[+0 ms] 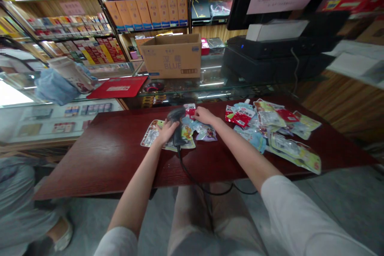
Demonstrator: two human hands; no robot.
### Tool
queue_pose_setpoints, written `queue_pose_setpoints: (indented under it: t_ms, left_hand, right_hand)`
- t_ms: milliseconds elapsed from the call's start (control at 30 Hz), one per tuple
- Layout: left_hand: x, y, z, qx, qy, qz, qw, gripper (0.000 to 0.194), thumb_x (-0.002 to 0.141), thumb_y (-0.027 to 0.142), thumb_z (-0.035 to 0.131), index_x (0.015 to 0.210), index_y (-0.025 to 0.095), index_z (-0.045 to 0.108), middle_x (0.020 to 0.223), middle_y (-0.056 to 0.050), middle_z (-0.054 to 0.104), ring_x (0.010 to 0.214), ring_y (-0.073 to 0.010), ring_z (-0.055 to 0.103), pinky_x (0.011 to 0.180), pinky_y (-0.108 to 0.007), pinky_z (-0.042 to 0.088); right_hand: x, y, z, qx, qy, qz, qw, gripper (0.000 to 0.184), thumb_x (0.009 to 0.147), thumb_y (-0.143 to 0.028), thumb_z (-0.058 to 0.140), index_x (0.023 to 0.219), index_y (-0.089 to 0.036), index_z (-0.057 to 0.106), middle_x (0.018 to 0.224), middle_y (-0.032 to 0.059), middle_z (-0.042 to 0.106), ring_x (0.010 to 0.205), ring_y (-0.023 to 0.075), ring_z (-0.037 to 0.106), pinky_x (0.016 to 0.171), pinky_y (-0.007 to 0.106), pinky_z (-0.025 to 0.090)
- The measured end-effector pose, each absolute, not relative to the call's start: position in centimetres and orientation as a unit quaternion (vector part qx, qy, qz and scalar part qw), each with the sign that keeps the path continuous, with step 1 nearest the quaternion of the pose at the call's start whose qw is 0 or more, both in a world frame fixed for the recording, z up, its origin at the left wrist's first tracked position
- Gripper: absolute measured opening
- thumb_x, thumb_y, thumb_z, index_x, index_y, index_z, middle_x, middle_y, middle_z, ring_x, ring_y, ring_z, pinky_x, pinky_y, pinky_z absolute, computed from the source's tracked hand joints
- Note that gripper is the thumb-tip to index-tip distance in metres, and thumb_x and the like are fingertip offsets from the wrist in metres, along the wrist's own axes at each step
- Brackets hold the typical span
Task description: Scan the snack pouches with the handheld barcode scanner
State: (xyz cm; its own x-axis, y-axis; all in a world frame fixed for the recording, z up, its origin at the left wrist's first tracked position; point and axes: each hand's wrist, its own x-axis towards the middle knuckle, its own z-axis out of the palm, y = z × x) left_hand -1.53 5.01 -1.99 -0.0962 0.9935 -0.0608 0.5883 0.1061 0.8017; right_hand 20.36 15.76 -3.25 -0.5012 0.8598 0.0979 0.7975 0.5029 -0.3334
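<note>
My left hand (167,132) lies with fingers spread on a green-and-white snack packet (151,135), beside a black handheld barcode scanner (177,132). The scanner rests over that packet, and its cable runs down off the table's front edge. Just right of the scanner, my right hand (205,115) has its fingers drawn together at the edge of a small red-and-white packet (190,109); its fingertips are partly hidden. A purple-and-clear packet (206,133) lies below that hand. Loosely piled to the right are several snack packets, among them a red one (240,117) and a long green one (295,151).
The dark red table (105,148) meets a glass counter holding a cardboard box (172,58), red folder (117,87), mouse (154,87) and black machine (270,58). A bottle (70,73) stands by blue cloth. A person's leg (27,204) shows at lower left.
</note>
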Motion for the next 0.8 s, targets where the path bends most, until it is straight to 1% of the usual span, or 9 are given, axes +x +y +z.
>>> queue_pose_setpoints:
  t_ms: [100, 200, 267, 367, 500, 567, 667, 733, 800]
  left_hand:
    - [-0.7, 4.8, -1.3, 0.591, 0.664, 0.344, 0.302, 0.036, 0.087, 0.042, 0.052, 0.114, 0.024, 0.067, 0.145, -0.011, 0.056, 0.151, -0.0357, 0.024, 0.118, -0.062, -0.01]
    - [-0.2, 4.3, -0.2, 0.593, 0.635, 0.402, 0.288, 0.028, 0.083, 0.039, 0.056, 0.101, 0.022, 0.069, 0.128, -0.009, 0.066, 0.142, -0.0344, 0.04, 0.122, -0.057, 0.0]
    - [0.3, 3.9, 0.6, 0.587, 0.601, 0.439, 0.318, 0.022, 0.079, 0.041, 0.06, 0.085, 0.021, 0.068, 0.1, -0.007, 0.072, 0.122, -0.0331, 0.056, 0.119, -0.053, 0.02]
    - [1.6, 3.0, 1.5, 0.565, 0.541, 0.468, 0.411, 0.03, 0.075, 0.048, 0.064, 0.074, 0.018, 0.066, 0.07, -0.004, 0.064, 0.082, -0.0257, 0.064, 0.088, -0.04, 0.05]
    - [3.9, 2.4, 2.1, 0.537, 0.473, 0.489, 0.499, 0.039, 0.075, 0.052, 0.064, 0.088, 0.015, 0.068, 0.067, -0.002, 0.064, 0.06, -0.0164, 0.057, 0.056, -0.027, 0.045]
    - [5.0, 2.6, 2.2, 0.523, 0.449, 0.495, 0.529, 0.044, 0.077, 0.056, 0.062, 0.095, 0.015, 0.067, 0.061, -0.002, 0.063, 0.053, -0.0152, 0.055, 0.051, -0.026, 0.042]
    - [6.4, 3.1, 2.1, 0.507, 0.429, 0.496, 0.559, 0.049, 0.076, 0.06, 0.063, 0.096, 0.016, 0.066, 0.054, 0.0, 0.059, 0.048, -0.0146, 0.053, 0.047, -0.025, 0.041]
    - [7.3, 3.4, 1.8, 0.51, 0.42, 0.485, 0.574, 0.049, 0.074, 0.061, 0.065, 0.095, 0.016, 0.065, 0.053, 0.0, 0.059, 0.047, -0.014, 0.052, 0.045, -0.025, 0.04]
    - [8.0, 3.4, 1.3, 0.52, 0.408, 0.463, 0.591, 0.049, 0.074, 0.063, 0.067, 0.091, 0.017, 0.065, 0.053, 0.0, 0.06, 0.045, -0.0135, 0.052, 0.044, -0.024, 0.039]
  right_hand:
    - [20.3, 15.9, -3.9, -0.55, -0.799, 0.123, 0.209, 0.021, 0.089, -0.035, 0.063, 0.094, -0.015, 0.067, 0.109, 0.0139, 0.063, 0.097, 0.0233, 0.064, 0.088, 0.036, 0.05]
    - [19.2, 16.3, -4.2, -0.617, -0.74, 0.13, 0.233, 0.044, 0.081, -0.041, 0.073, 0.114, -0.014, 0.06, 0.117, 0.019, 0.064, 0.104, 0.0277, 0.065, 0.088, 0.039, 0.051]
    - [18.5, 16.8, -4.1, -0.632, -0.733, 0.166, 0.189, 0.044, 0.076, -0.04, 0.077, 0.108, -0.015, 0.062, 0.113, 0.02, 0.067, 0.106, 0.0308, 0.066, 0.088, 0.04, 0.051]
    - [18.3, 17.3, -3.6, -0.631, -0.725, 0.224, 0.16, 0.032, 0.071, -0.034, 0.08, 0.092, -0.017, 0.065, 0.105, 0.0185, 0.071, 0.102, 0.0321, 0.068, 0.085, 0.04, 0.051]
    - [20.7, 17.1, -2.8, -0.625, -0.704, 0.234, 0.242, 0.022, 0.076, -0.022, 0.067, 0.096, -0.018, 0.06, 0.11, 0.0126, 0.07, 0.101, 0.0258, 0.067, 0.088, 0.038, 0.052]
    - [22.9, 16.5, -2.3, -0.601, -0.654, 0.286, 0.36, 0.019, 0.077, -0.021, 0.061, 0.095, -0.02, 0.056, 0.105, 0.0085, 0.07, 0.097, 0.0231, 0.067, 0.088, 0.04, 0.053]
    - [26.9, 14.8, -1.4, -0.49, -0.549, 0.432, 0.522, 0.032, 0.072, -0.025, 0.064, 0.101, -0.025, 0.051, 0.102, 0.0013, 0.07, 0.09, 0.0202, 0.069, 0.08, 0.041, 0.058]
    - [29.2, 13.4, -0.9, -0.436, -0.502, 0.489, 0.564, 0.043, 0.066, -0.027, 0.07, 0.105, -0.028, 0.051, 0.099, -0.0018, 0.071, 0.087, 0.0197, 0.069, 0.078, 0.041, 0.06]
    - [31.1, 12.3, -0.7, -0.425, -0.47, 0.514, 0.578, 0.04, 0.063, -0.026, 0.073, 0.099, -0.026, 0.055, 0.089, -0.0018, 0.071, 0.082, 0.0201, 0.069, 0.077, 0.042, 0.06]
